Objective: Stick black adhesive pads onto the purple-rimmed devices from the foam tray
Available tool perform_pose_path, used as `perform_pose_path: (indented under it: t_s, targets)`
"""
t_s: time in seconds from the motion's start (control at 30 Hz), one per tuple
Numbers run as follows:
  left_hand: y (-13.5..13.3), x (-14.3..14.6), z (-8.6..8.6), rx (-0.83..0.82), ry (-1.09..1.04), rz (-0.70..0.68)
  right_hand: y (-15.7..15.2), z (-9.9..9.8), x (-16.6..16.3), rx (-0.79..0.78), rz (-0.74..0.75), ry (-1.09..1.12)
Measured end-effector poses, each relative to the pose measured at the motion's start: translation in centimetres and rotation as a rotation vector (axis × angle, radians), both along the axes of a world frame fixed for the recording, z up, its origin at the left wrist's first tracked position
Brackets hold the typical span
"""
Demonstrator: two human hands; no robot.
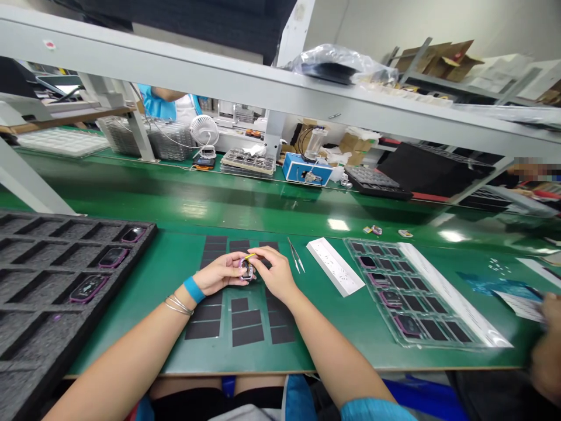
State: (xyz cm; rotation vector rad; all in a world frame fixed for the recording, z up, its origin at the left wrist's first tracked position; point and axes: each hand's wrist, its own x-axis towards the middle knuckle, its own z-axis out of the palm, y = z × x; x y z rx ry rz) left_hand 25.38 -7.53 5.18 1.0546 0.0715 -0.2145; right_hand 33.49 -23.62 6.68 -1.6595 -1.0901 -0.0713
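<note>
Held between the fingers of my left hand (219, 272) is a small smartwatch case (247, 270) with its inner parts showing. My right hand (276, 272) meets it from the other side, its thumb and forefinger pinched at a thin yellow strip (249, 256) on the case's upper edge. Whether the strip is fixed to the case I cannot tell. Under both hands lie dark rectangular sheets (246, 318) in rows on the green table. Just right of my right hand are metal tweezers (296, 256) and a white tray (335, 266) with several tiny pieces.
At left, a black foam tray (26, 333) carries several purple-framed watches (89, 287). A clear plastic tray (397, 327) with watch cases and dark rectangles sits at right. Behind stand a blue device (307, 169) and a fan (204, 130). Another person's hand (551, 310) is at far right.
</note>
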Motion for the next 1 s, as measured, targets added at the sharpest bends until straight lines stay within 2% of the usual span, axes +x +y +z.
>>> perform_pose_path:
  t_s: [0.37, 0.53, 0.57, 0.63, 0.7, 0.77, 0.87, 1.0]
  targets:
    - [-1.3, 0.6, -0.1, 0.12, 0.078, 0.095, 0.6, -1.2, 0.0, -0.062, -0.034, -0.1]
    - [-0.3, 0.4, 0.3, 0.174, 0.171, 0.156, 0.7, -1.2, 0.6, -0.128, -0.145, 0.083]
    - [0.1, 0.2, 0.5, 0.17, 0.193, 0.144, 0.5, -1.0, 0.6, -0.183, -0.17, 0.119]
    - [1.1, 0.0, 0.9, 0.137, 0.227, 0.076, 0.2, -0.5, 0.3, -0.393, -0.135, 0.127]
    - [1.7, -0.3, 1.2, 0.096, 0.246, -0.03, -0.2, -0.1, -0.4, -0.645, 0.003, 0.062]
    - [1.9, -0.5, 1.3, 0.084, 0.251, -0.129, -0.4, 0.2, -1.3, -0.808, 0.099, -0.024]
    - [1.5, -0.4, 1.2, 0.103, 0.253, -0.21, -0.5, 0.2, -2.4, -0.897, 0.094, -0.111]
    - [1.1, -0.3, 1.1, 0.11, 0.255, -0.223, -0.5, 0.4, -2.8, -0.949, 0.1, -0.13]
